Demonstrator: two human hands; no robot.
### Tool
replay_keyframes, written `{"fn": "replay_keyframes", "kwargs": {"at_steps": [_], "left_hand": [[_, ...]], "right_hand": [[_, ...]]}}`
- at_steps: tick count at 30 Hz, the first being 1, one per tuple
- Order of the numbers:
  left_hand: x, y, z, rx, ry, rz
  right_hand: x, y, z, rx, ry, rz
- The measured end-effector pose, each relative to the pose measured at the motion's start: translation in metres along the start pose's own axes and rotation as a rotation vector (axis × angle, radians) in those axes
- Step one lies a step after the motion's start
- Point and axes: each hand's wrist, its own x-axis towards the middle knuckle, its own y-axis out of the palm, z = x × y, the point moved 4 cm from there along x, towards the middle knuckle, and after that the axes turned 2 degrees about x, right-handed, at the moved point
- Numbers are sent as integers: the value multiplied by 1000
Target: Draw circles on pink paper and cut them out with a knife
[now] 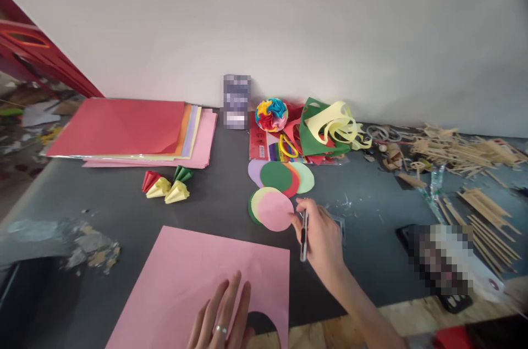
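The left hand [226, 313] lies on a large pink sheet [185, 266] at the near side of the bench [218, 195], its fingers stretched out and gripping nothing, a ring [221, 329] on one of them. Just to the right of those fingers, a rounded hole in the sheet lets the dark surface show through. The right hand [324, 232] is farther off and to the right, its fingers closed on a slim tool [304, 236]; from where I stand I can't tell whether it is a pen or a craft knife. Its thumb comes up to the right edge of a pink circle [275, 210], which lies on top of a yellow circle [256, 203] with a dark green edge peeking out at the left. Whether the hand pinches that circle or only brushes it, I can't make out.

Just beyond sits a second overlapping group: a lilac circle [254, 172], a dark green circle [275, 176], a red circle [292, 188] and a pale green circle [306, 177]. Farther back are a colourful paper ball [271, 115] and cut yellow paper [336, 121]. On the far left lies a paper stack [124, 126], red on top, with small folded paper pieces [157, 188] on its near side. Thin wooden strips [454, 148] lie scattered at the far right
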Motion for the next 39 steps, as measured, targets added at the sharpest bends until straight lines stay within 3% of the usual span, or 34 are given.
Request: {"fn": "replay_keyframes", "kwargs": {"at_steps": [5, 9, 13, 16, 19, 21, 28, 39], "left_hand": [[4, 10, 14, 53, -12, -24], [-1, 11, 13, 122, -46, 8], [-3, 14, 4, 111, -26, 17], [3, 20, -2, 34, 0, -22], [12, 20, -5, -31, 27, -113], [19, 18, -7, -37, 46, -140], [31, 13, -11, -14, 78, -128], [26, 21, -15, -5, 72, -95]], "right_hand": [[-16, 18, 39, -58, -353, 16], [-10, 29, 40, -80, -352, 49], [-7, 24, 36, -53, -339, -13], [-14, 17, 39, 218, -273, 8], [-25, 20, 42, 565, -116, 202], [-31, 24, 45, 684, -42, 308], [-28, 44, 49, 811, 239, 433], [-22, 55, 51, 850, 202, 453]]}}
